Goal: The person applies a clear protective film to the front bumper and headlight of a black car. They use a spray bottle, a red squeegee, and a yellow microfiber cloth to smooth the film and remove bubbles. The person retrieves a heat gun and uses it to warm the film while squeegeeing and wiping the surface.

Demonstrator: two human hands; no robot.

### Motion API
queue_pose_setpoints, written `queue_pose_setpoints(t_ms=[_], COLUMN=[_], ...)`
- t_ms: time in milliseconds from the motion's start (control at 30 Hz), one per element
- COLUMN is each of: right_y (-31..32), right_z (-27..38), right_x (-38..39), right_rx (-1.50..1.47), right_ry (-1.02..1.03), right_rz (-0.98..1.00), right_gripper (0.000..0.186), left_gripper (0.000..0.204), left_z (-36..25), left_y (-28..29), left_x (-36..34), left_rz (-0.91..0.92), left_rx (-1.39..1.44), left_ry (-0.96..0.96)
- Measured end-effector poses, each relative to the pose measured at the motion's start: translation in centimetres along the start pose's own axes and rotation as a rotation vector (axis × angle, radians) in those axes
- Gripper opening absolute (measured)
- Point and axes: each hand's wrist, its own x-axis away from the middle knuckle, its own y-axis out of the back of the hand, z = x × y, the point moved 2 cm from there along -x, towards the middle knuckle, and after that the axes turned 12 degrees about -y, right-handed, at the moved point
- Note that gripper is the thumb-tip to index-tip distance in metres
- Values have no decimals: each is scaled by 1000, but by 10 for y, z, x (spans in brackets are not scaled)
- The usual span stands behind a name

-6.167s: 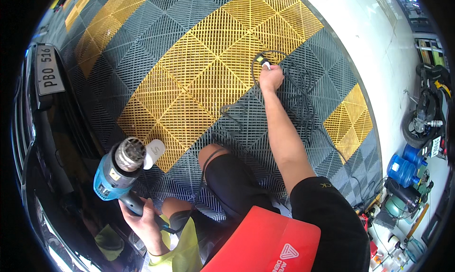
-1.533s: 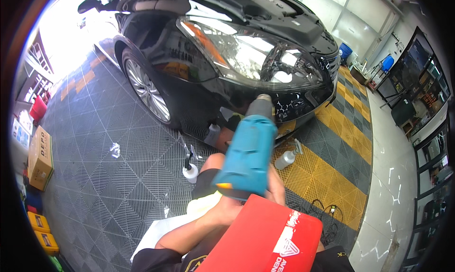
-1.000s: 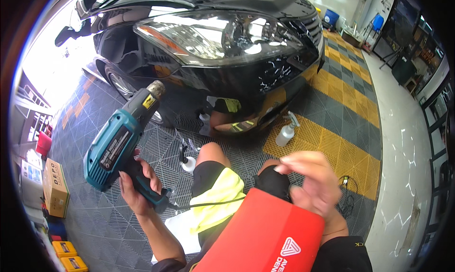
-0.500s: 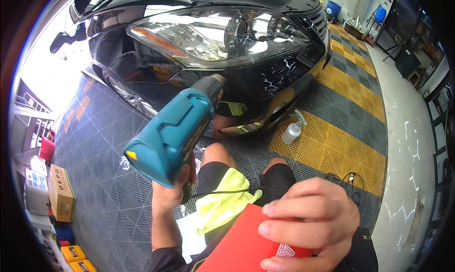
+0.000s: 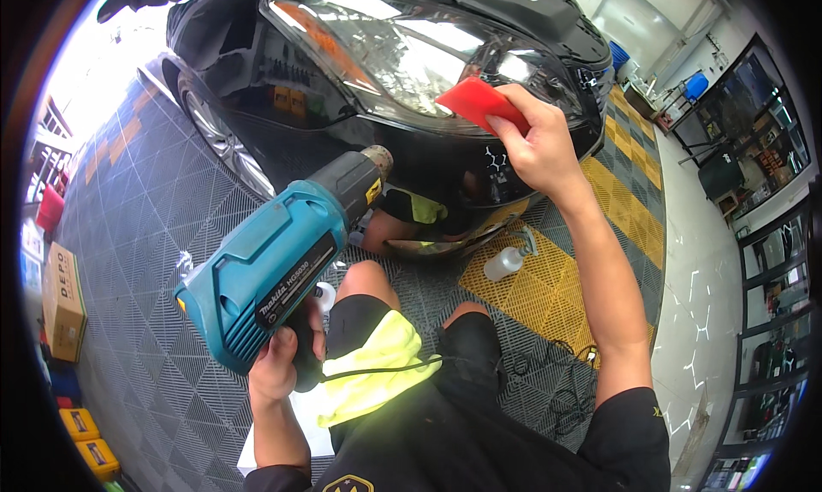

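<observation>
My left hand (image 5: pixel 281 355) is wrapped round the handle of a teal and black heat gun (image 5: pixel 265 269), its nozzle pointing up and right toward the bumper of a black car. A black cord runs from the grip across my lap. In my right hand (image 5: pixel 541 145) a flat red squeegee card (image 5: pixel 479 102) is pinched between thumb and fingers. The card is in front of the lower part of the car's clear headlight (image 5: pixel 402 55); whether it touches the lens I cannot tell. A yellow-green cloth (image 5: pixel 381 363) lies over my thigh.
A white spray bottle (image 5: pixel 503 263) stands on the yellow floor tiles near the black bumper (image 5: pixel 428 162). Black cable (image 5: pixel 561 389) lies coiled at the right. A cardboard box (image 5: pixel 65 304) and yellow cases (image 5: pixel 90 445) line the left. Another white bottle (image 5: pixel 324 297) is behind the heat gun.
My right hand has carried the red card from close before me up and forward to the headlight. The heat gun has shifted down and left. My view has turned and moved.
</observation>
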Motion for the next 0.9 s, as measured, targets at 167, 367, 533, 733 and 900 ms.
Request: queue_pose_setpoints(t_ms=[167, 367, 533, 733, 900], right_y=[-12, -17, -12, 0, 4], right_z=[7, 8, 5, 1, -11], right_x=[3, 12, 14, 11, 2], right_rx=[184, 184, 290, 28, 108], right_ry=[174, 195, 229, 114, 12], right_rz=[-19, 25, 62, 7, 78], right_gripper=[25, 23, 24, 23, 25], left_gripper=[65, 67, 66, 66, 66], left_z=[-4, -3, -3, -8, -7], left_y=[7, 8, 5, 6, 2], left_x=[7, 4, 4, 8, 11], left_rz=[-49, -34, -19, -32, -82], left_rx=[-2, -1, -1, -7, -38], left_ry=[11, 25, -4, -73, -97])
